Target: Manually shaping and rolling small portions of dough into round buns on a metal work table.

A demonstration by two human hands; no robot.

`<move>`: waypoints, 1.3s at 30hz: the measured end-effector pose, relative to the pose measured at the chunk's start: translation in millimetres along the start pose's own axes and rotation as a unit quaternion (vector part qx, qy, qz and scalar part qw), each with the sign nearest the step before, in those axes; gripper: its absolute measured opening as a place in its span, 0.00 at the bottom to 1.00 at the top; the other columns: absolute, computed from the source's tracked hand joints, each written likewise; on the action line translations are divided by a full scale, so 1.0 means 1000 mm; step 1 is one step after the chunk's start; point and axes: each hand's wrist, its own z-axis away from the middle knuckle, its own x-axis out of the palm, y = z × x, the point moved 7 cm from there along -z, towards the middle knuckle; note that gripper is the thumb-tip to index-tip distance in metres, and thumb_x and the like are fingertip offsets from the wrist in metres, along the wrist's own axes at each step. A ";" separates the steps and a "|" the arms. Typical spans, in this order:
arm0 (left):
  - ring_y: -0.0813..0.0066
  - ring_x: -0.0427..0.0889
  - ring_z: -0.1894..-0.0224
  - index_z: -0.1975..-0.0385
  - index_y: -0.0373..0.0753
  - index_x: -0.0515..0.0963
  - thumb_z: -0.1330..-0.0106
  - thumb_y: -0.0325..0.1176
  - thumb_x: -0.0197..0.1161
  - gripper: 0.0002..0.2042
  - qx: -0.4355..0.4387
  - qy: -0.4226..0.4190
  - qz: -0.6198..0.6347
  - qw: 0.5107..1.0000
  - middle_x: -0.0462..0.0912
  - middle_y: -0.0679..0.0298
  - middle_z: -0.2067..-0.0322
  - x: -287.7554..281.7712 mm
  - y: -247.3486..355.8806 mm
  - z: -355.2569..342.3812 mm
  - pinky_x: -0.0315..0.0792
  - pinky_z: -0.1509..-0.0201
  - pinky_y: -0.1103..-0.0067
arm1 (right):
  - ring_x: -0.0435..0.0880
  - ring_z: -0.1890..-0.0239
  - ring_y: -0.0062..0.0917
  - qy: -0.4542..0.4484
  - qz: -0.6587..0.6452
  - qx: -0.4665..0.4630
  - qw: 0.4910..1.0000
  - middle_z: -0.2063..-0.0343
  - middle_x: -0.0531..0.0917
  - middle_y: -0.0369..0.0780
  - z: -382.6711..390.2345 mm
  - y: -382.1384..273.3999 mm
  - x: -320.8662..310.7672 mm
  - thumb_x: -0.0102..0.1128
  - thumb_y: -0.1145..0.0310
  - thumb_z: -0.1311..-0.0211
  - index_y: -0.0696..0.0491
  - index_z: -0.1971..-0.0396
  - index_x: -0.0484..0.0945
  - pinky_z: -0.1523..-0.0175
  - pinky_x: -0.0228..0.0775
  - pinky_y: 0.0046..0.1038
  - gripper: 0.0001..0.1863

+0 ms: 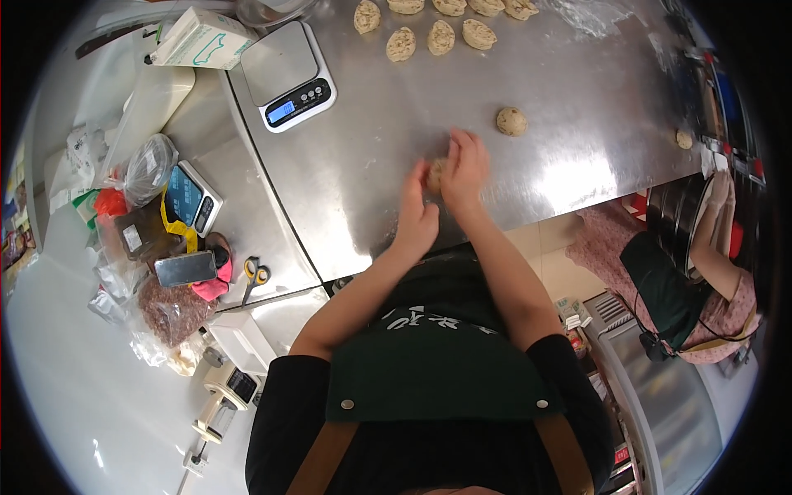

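Note:
Near the table's front edge, my two hands are cupped around a small speckled dough ball [435, 176] on the steel surface. My left hand [417, 213] curves along its left side, and my right hand [465, 172] closes over it from the right. Fingers cover much of this ball. Beyond my right hand rests another round dough ball [511, 121], apart from both hands. Farther off, several oval dough pieces [440, 37] with rough, textured tops lie in two rows at the table's far side.
A kitchen scale [299, 105] with a lit display and a carton [206, 40] stand at the left. Scissors [255, 276], a phone [186, 269] and bags lie on the side counter. At right, a co-worker's arm [714, 260] reaches by dark trays; a small dough piece [684, 139] sits at the table's right end.

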 end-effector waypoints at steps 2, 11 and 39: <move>0.59 0.59 0.35 0.35 0.29 0.49 0.52 0.13 0.41 0.37 0.024 0.032 0.012 0.999 0.58 0.49 0.39 -0.007 0.006 -0.013 0.52 0.30 0.69 | 0.77 0.60 0.38 -0.022 -0.001 -0.002 1.000 0.62 0.79 0.42 -0.018 0.000 0.014 0.52 0.74 0.40 0.54 0.58 0.74 0.56 0.65 0.38 0.10; 0.58 0.57 0.34 0.34 0.30 0.48 0.52 0.12 0.40 0.37 0.009 0.069 0.068 0.995 0.56 0.48 0.38 -0.004 0.002 0.002 0.50 0.29 0.68 | 0.76 0.59 0.36 -0.043 0.026 0.074 0.996 0.63 0.79 0.40 -0.014 -0.004 0.032 0.50 0.74 0.39 0.52 0.58 0.74 0.56 0.61 0.37 0.09; 0.57 0.51 0.31 0.33 0.31 0.44 0.50 0.13 0.40 0.38 -0.041 -0.045 0.005 0.998 0.49 0.48 0.33 -0.007 -0.019 -0.008 0.47 0.28 0.69 | 0.77 0.61 0.35 -0.085 0.070 0.094 0.989 0.63 0.79 0.40 0.014 0.021 0.029 0.47 0.71 0.36 0.52 0.59 0.75 0.58 0.61 0.34 0.09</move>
